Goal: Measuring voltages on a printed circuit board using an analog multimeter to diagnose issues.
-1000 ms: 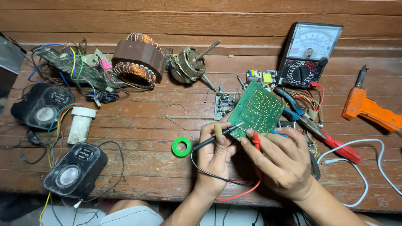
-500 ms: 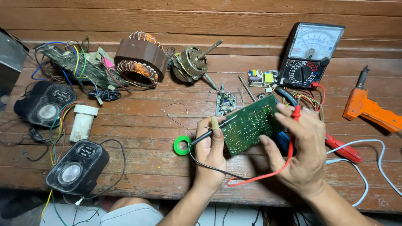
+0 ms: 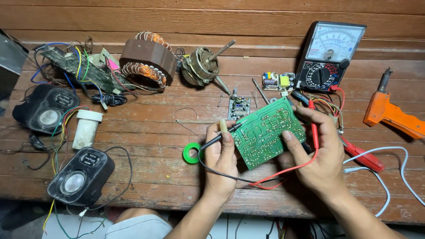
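Observation:
My left hand (image 3: 221, 157) grips a black test probe (image 3: 217, 138), whose tip rests on the left edge of a green circuit board (image 3: 265, 132). The board is held solder side up above the wooden bench. My right hand (image 3: 319, 155) holds the board's right edge and also pinches a red test probe (image 3: 312, 118) against its top right corner. Red and black leads loop under the board between my hands. An analog multimeter (image 3: 330, 55) leans against the back wall behind it.
A green tape roll (image 3: 191, 153) lies left of my left hand. Red pliers (image 3: 362, 157), a white cable (image 3: 392, 177) and an orange soldering gun (image 3: 392, 113) lie right. A stator coil (image 3: 146, 57), motor (image 3: 201, 66), small boards (image 3: 239, 106), two speakers (image 3: 79, 175) and a white cylinder (image 3: 86, 128) lie left.
My right hand moved from below the board to its right edge, taking the red probe up to the top corner. The board tilted lower and flatter. The black probe stays at its left edge.

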